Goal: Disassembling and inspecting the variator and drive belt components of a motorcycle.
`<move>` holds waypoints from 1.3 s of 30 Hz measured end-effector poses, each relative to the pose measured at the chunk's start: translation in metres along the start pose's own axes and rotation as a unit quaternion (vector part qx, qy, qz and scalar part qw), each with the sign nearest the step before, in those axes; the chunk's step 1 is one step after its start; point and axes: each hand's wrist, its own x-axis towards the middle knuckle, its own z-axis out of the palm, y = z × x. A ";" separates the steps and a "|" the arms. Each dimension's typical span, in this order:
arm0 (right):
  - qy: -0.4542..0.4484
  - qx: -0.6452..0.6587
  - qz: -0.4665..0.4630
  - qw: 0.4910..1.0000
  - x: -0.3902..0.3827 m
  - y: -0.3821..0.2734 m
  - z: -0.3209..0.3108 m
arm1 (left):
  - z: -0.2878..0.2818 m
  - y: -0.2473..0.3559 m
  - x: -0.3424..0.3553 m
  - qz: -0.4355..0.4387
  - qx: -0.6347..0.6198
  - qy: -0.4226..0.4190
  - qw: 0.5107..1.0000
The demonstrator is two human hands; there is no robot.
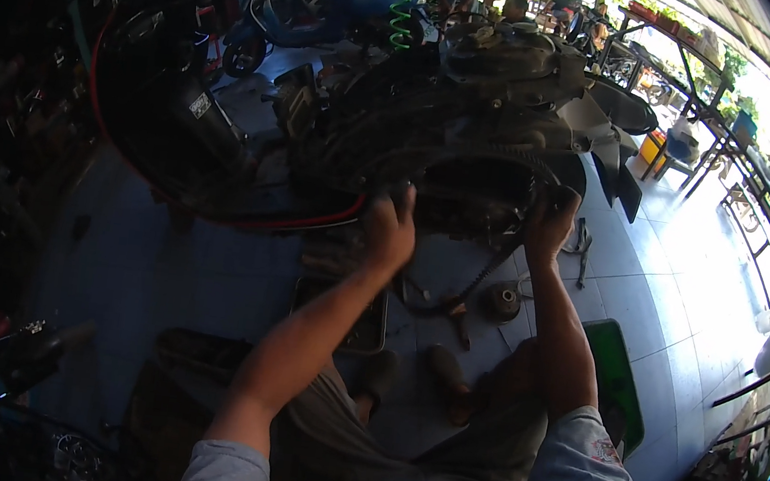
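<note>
A partly stripped black scooter [490, 110] stands sideways in front of me, its dark engine side facing me. Both arms reach forward to a long, dark oval engine part [468, 176] low on that side. My left hand [390, 227] grips its left end, thumb and a finger pointing up. At the right end, my right hand [553, 222] is closed on the part's edge, its fingertips lost in shadow. Close by the right hand, a dark ridged strip [494, 264] hangs toward the floor. Deep shadow hides most detail of the part.
On the tiled floor lie a round metal part [503, 302] and a brown-handled tool [461, 323]. A shallow tray [375, 325] and a green tray [613, 362] flank my feet. A blue scooter [336, 7] stands behind; a metal rack [703, 115] lines the right.
</note>
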 end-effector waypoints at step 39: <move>-0.458 0.251 0.377 0.765 -0.077 -0.022 -0.055 | 0.013 -0.022 0.018 -0.467 -0.381 -0.128 0.788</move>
